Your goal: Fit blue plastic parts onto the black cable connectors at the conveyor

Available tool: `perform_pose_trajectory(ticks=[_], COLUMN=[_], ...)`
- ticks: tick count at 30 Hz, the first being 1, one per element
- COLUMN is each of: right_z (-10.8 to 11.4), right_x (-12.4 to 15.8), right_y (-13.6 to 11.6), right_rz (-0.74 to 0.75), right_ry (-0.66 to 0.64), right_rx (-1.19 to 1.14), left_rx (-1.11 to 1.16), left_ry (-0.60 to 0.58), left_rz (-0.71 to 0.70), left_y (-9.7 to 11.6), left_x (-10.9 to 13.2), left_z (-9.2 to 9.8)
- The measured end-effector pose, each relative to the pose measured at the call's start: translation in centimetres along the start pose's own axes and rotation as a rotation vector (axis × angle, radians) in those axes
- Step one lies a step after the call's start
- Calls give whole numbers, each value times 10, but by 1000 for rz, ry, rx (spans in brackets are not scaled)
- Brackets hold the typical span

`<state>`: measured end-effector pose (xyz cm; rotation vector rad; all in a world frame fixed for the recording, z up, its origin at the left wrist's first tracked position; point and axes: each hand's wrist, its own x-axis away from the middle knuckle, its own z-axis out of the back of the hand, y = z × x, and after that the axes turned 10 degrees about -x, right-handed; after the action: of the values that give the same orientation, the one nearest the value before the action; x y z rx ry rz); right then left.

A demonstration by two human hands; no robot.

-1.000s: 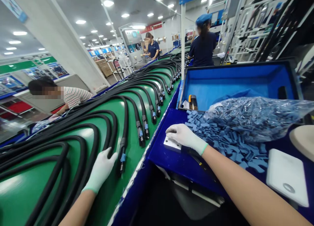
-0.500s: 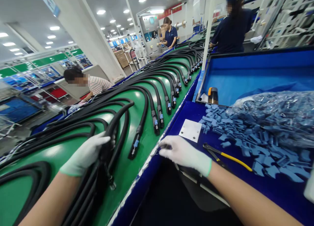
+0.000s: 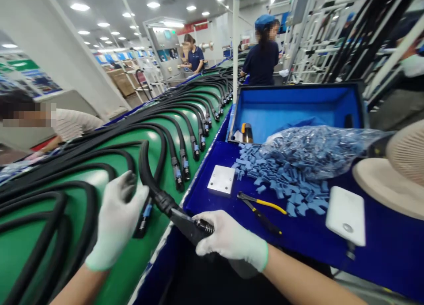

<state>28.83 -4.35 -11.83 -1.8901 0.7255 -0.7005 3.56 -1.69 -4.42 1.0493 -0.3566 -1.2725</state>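
Note:
My right hand [image 3: 228, 236], in a white glove, grips the black end of a thick hose [image 3: 162, 199] over the belt's edge; a metal spring shows beside its fingers. My left hand [image 3: 115, 212], also gloved, is raised over the green belt [image 3: 172, 208] with thumb and fingers apart, left of that hose and holding nothing. Other black hoses [image 3: 165, 141] lie curved along the belt, several with light blue clips at their ends. Right of the belt, a metal block [image 3: 221, 180] rests on the blue table [image 3: 314, 239] beside yellow-and-black pliers [image 3: 261, 203].
Blue clips [image 3: 285, 177] lie heaped by a clear plastic bag [image 3: 318, 148]. Behind stand a blue bin [image 3: 298, 99] and an orange-topped bottle [image 3: 247, 133]. A white device [image 3: 346, 214] and a fan [image 3: 391, 181] are at right. A person [image 3: 76, 122] leans over the belt's far side.
My right hand has closed on a hose end, now drawn over the belt's edge. My left hand has come off the hoses and opened. The view has swung to the right.

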Motion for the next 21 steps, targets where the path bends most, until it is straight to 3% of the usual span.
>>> perform_pose_trajectory(ticks=[1,4,6,8,11,12,14,16,19,21], right_z=[9,28,36,44,62,68,79,85,83,73], right_x=[11,41,56,68,77,77,74,70,65,62], right_y=[-6,-28,-42,-51,-45,-38,-22,-11,-10,-20], right_rz=[-8,-70,-100,-64,-29,-59,-122,-104,-11,58], right_ry=[10,-38,-52,101,487,556,570,580,647,621], right_rx=[87,333,477,658,1096,1258,1479,1485,1204,1021], left_rx=[-91,-295,-295,-289,-284,-276,-232,-159,-5,84], left_ry=[-95,-555,-702,-668,-564,-547,-546,-572,-603,-607], left_rz=[-186,-759,-846,-736,-393,-273,-88,43,167,207], left_y=[-2,-9,-10,-7,7,14,28,39,46,46], left_x=[9,36,50,57,55,52,45,38,28,24], left_z=[-6,-29,-48,-62,-74,-76,-78,-80,-83,-84])
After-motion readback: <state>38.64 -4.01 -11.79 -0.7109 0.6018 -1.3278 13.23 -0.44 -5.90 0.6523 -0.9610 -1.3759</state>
